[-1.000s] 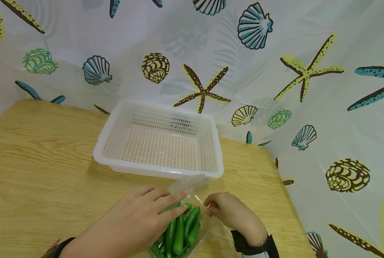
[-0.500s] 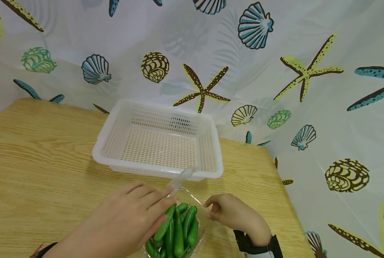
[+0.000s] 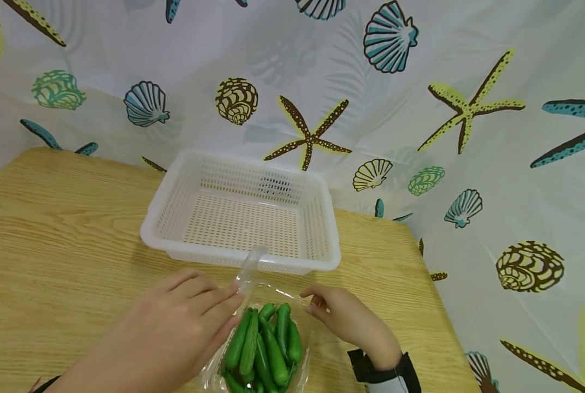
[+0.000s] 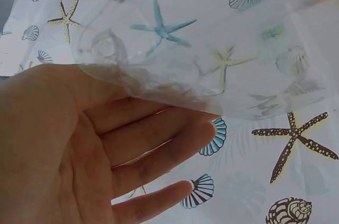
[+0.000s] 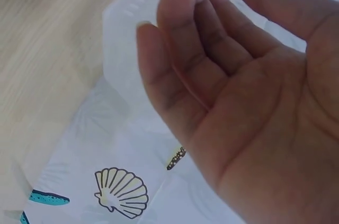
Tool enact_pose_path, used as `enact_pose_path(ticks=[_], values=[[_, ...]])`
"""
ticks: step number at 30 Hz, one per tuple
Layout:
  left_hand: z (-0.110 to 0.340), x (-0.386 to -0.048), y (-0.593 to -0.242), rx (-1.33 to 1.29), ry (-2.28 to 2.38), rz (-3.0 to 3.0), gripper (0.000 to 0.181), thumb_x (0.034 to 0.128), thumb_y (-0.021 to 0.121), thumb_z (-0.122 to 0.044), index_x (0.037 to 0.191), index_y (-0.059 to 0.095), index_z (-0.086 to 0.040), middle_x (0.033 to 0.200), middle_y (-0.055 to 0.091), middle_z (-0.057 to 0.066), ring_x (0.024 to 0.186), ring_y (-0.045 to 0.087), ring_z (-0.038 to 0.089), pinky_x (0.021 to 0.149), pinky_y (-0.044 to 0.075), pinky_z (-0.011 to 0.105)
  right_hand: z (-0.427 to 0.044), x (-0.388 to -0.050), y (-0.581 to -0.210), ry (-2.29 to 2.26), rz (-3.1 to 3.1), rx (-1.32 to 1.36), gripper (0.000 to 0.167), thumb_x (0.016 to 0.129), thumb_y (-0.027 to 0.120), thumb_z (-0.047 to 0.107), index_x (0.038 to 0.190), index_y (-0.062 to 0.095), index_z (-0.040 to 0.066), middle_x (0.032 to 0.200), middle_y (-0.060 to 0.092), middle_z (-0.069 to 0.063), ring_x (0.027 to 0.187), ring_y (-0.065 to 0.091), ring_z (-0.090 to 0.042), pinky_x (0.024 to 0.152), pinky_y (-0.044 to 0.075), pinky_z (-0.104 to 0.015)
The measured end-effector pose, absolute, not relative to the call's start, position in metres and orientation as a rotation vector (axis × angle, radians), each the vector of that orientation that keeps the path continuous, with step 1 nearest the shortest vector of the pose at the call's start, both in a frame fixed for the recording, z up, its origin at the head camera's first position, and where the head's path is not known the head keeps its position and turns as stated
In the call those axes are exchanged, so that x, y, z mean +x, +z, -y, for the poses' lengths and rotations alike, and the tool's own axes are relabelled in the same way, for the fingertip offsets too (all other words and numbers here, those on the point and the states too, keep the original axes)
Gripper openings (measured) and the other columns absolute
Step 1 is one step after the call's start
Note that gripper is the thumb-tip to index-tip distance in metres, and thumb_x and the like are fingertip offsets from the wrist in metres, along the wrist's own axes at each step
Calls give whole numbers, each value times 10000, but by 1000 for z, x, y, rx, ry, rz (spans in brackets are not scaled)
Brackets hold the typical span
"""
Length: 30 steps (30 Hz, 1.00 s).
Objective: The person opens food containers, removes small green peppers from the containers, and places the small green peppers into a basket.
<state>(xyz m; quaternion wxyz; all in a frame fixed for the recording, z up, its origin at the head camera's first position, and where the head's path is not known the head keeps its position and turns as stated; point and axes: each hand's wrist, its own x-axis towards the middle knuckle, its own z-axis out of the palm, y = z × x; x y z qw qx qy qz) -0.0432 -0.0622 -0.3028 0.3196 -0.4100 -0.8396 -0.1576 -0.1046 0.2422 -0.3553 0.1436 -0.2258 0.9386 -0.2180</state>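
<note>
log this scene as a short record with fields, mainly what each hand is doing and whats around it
left hand: pinches a loose flap of the clear plastic
right hand: pinches the plastic's far edge
contents: several slim green vegetables inside the plastic, between the hands
container: white slotted basket, just beyond the hands
surface: wood-grain table
backdrop: white cloth printed with shells and starfish
unclear: whether a tray lies under the vegetables

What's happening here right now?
A person has both hands on clear plastic packaging with green vegetables inside. The left hand pinches a raised part of the packaging, and the right hand pinches its edge on the other side. A white basket stands just beyond on the wooden table.
</note>
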Motion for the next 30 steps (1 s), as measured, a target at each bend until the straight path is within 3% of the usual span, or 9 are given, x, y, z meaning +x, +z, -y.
enact_pose_path(ticks=[6,9,12,16,19,22,25,30], values=[[76,-41,-304,-974,-452,2349,686,1069,189,-437,1060,782,-91,997,751,-10,889,687,160,789,558,380,-245,-106,-357,-659,-2685,-616,290,993,612,186,1224,642,13,803,605,66,721,555,-85,649,484,-298],[84,-41,-305,-921,-468,2418,545,1059,347,-454,1088,778,-121,995,747,-38,897,691,152,769,568,393,-250,-105,-355,-706,-2618,-615,304,982,629,173,1239,629,11,777,600,67,673,546,-71,611,475,-273],[93,-43,-306,-862,-478,2487,352,986,576,-405,1139,761,-148,990,742,-54,870,696,159,726,574,409,-252,-105,-352,-747,-2568,-637,340,977,635,148,1283,600,4,787,621,45,669,553,-67,610,481,-262],[105,-53,-304,-757,-487,2645,309,875,750,-330,1137,746,-167,916,726,-75,719,659,121,586,548,375,-250,-106,-352,-759,-2573,-654,370,990,616,159,1325,569,9,820,637,29,700,555,-74,629,480,-265],[115,-66,-303,-680,-520,2805,354,881,749,-331,1189,719,-158,816,684,-115,585,538,55,474,447,294,-248,-107,-352,-757,-2593,-644,380,996,608,172,1338,561,13,839,636,37,715,555,-83,633,478,-272],[124,-79,-305,-645,-594,2953,441,915,712,-308,1304,653,-108,826,658,-132,572,461,43,469,379,266,-247,-108,-354,-751,-2607,-621,375,994,609,161,1340,566,22,857,627,52,724,560,-91,636,482,-273],[132,-91,-309,-629,-669,3076,495,927,698,-301,1353,598,-70,842,637,-127,614,498,62,503,407,287,-248,-108,-355,-751,-2619,-607,381,989,616,149,1344,559,22,869,605,61,733,556,-95,635,485,-269],[147,-108,-317,-631,-855,3229,589,861,766,-266,1344,575,11,850,636,-87,681,546,100,575,464,303,-249,-109,-356,-795,-2616,-604,420,978,632,137,1361,528,-1,891,575,34,723,535,-110,617,475,-269]])
